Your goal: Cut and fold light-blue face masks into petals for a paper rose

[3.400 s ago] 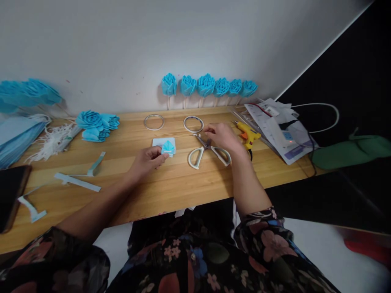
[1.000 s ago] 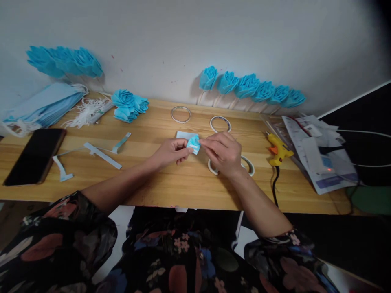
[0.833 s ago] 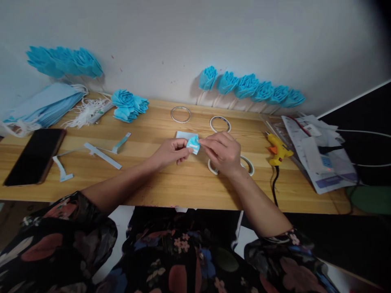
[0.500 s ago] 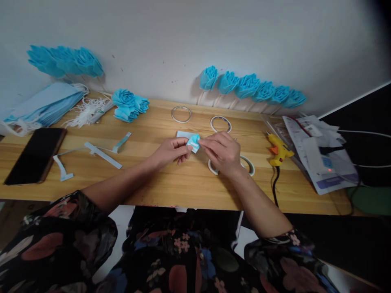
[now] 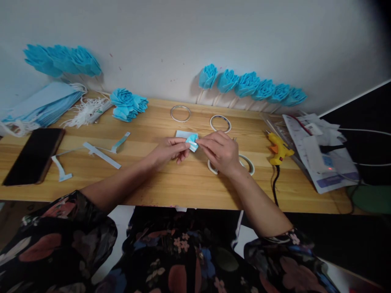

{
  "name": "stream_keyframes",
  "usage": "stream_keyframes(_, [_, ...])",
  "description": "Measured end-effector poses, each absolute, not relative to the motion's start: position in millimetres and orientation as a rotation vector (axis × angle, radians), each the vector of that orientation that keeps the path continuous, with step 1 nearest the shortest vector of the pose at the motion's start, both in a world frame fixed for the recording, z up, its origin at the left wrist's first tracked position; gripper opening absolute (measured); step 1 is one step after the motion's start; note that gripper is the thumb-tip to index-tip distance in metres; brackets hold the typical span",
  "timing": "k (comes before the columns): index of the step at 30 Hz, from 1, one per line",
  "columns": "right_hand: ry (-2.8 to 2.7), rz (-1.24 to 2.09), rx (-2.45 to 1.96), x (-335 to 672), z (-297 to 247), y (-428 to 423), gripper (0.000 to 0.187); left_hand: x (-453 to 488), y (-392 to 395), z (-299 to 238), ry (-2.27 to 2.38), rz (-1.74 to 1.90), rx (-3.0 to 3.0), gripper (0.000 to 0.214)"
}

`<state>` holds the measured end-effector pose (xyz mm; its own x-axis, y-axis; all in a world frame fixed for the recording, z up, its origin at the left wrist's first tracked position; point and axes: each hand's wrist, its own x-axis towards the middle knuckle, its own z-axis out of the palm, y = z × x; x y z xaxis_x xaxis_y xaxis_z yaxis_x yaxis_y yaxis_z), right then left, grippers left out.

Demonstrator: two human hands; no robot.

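Between the thumb and fingers of my left hand (image 5: 172, 150) is a small folded piece of light blue fabric (image 5: 192, 140), with a whitish strip across its lower part. My right hand (image 5: 222, 149) pinches at the fabric's right edge, its fingertips closed together. A flat pale blue piece (image 5: 181, 133) lies on the table just behind the fabric. Partly covered by my right hand is a white tape roll (image 5: 249, 166). Two thin tape rings, one silvery (image 5: 180, 120) and one white (image 5: 220, 116), lie farther back.
Blue fabric flowers on sticks (image 5: 249, 85) lean against the wall. More blue flowers (image 5: 125, 103) lie left, near stacked face masks (image 5: 45, 106), white cords (image 5: 82, 110), a phone (image 5: 33, 156) and cut strips (image 5: 102, 155). To the right are a yellow glue gun (image 5: 278, 148) and a power strip (image 5: 316, 154).
The blue fabric has tilted slightly in my fingers, and its white strip sits at a different angle. Both hands stay in nearly the same place. The view has shifted a little.
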<state>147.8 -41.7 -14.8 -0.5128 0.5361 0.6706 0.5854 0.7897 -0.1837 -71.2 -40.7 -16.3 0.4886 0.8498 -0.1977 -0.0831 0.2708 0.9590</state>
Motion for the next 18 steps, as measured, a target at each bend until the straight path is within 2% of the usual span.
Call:
stream_keyframes(12, [-2.156, 0.068, -0.848, 145.1, -11.3, -44.5, 0.032, -72.4, -39.7, -16.2, 0.85, 0.779, 1.093, 0.023])
stream_keyframes(14, [-2.042, 0.234, -0.963, 143.9, -9.9, -46.6, 0.033, -72.6, -39.4, -15.9, 0.857, 0.78, 1.118, 0.025])
stream_keyframes(18, [-1.835, 0.778, -1.098, 142.1, -10.1, -47.7, 0.036, -72.1, -39.8, -14.3, 0.917, 0.768, 1.234, 0.029])
